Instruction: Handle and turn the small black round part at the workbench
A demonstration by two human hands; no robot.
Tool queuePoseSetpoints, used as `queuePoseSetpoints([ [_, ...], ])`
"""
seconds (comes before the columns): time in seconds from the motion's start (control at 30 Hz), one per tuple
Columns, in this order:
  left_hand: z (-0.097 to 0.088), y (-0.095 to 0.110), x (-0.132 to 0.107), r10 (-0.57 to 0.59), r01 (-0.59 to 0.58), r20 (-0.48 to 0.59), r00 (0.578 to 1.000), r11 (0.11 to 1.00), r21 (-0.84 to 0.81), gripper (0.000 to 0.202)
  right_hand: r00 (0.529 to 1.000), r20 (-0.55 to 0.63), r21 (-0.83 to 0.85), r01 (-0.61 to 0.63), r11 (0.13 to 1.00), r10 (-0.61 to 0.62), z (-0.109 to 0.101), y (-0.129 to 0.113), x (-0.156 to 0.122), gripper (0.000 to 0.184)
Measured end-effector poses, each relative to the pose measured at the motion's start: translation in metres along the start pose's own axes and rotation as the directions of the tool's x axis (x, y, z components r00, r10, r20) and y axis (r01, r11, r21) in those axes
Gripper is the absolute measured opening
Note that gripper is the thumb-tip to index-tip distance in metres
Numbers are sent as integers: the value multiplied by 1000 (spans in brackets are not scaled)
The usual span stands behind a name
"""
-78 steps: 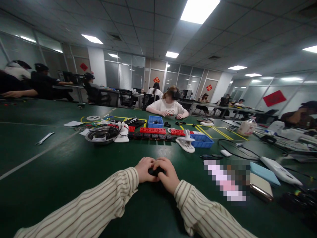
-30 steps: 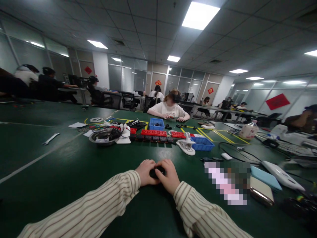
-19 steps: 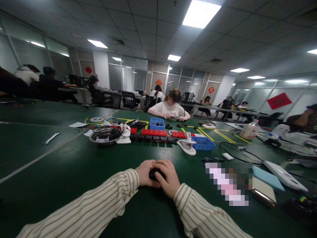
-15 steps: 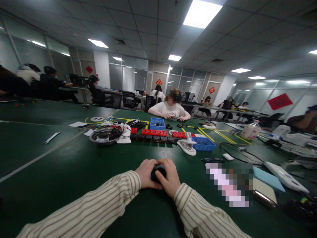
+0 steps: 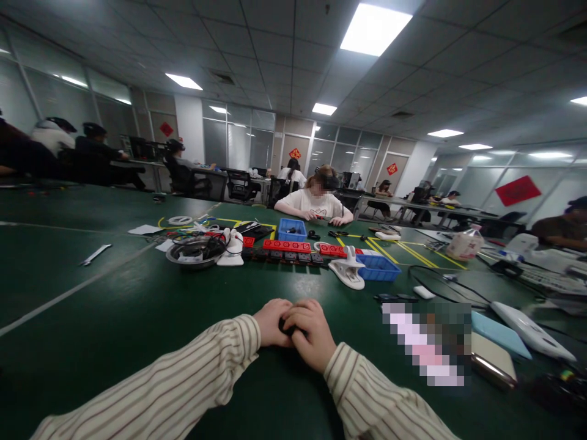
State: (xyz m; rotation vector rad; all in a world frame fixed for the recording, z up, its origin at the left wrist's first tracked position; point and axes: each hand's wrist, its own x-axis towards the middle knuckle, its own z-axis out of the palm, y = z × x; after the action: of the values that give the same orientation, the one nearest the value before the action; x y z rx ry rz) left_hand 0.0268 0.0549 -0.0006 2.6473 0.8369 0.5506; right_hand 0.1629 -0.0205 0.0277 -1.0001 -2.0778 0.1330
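Observation:
My left hand [image 5: 270, 321] and my right hand [image 5: 309, 333] rest together on the green table [image 5: 114, 305], both in striped sleeves. Their fingers are curled round a small black object [image 5: 285, 327], which shows only as a dark sliver between them; I cannot make out what it is. Beyond the hands lie a row of red and black blocks [image 5: 287, 245], a metal bowl [image 5: 192, 252] with dark cables in it, and two white clamp-like tools [image 5: 348, 272].
Two blue bins [image 5: 376, 267] stand past the hands. To the right lie flat devices [image 5: 498, 327], a white handheld unit [image 5: 532, 324] and black cables. A person in a white shirt [image 5: 316, 201] works across the table; others sit at left and right.
My fingers have closed tighter over the black object, hiding more of it than half a second ago. The hands have stayed at the same spot on the table.

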Motion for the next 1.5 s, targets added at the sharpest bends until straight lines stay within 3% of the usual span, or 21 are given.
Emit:
queuePoseSetpoints([
  [0.17,-4,5,-3,27,-27,4,1000,1000,-4,54,997,-32,-5,64,998,-64,-3,-3,-3,21],
  [0.27,-5,10,-7,-28,29,-54,998,999,19,74,993,-112,-61,-47,997,40,-1,-2,-4,20],
  [0.33,-6,14,-9,-57,61,-94,994,997,41,77,981,-158,-91,-129,987,113,1,2,-5,23],
  [0.43,-5,16,-11,-66,75,-125,990,995,69,68,968,-172,-121,-205,971,183,6,7,-4,26],
  [0.57,-2,12,-8,-48,57,-114,992,995,78,51,968,-137,-136,-230,964,211,8,9,-3,16],
  [0.67,-1,4,-5,-28,34,-99,995,998,59,46,981,-98,-116,-176,977,165,5,6,-2,7],
  [0.83,-1,-8,-3,36,-36,-38,999,999,10,34,1000,-5,-40,5,999,-5,1,-3,-2,18],
  [0.93,-1,-10,-3,47,-47,-27,999,999,10,44,999,3,-18,54,998,-54,0,-6,-3,20],
  [1.13,-6,1,-8,15,-12,-57,998,998,59,76,985,-124,-81,-129,988,119,3,2,-5,24],
  [1.3,-10,12,-12,8,11,-120,993,988,155,65,957,-163,-136,-264,955,241,10,13,-6,27],
  [1.5,-6,7,-10,24,-8,-109,994,989,146,46,970,-108,-144,-231,962,217,7,8,-3,13],
])
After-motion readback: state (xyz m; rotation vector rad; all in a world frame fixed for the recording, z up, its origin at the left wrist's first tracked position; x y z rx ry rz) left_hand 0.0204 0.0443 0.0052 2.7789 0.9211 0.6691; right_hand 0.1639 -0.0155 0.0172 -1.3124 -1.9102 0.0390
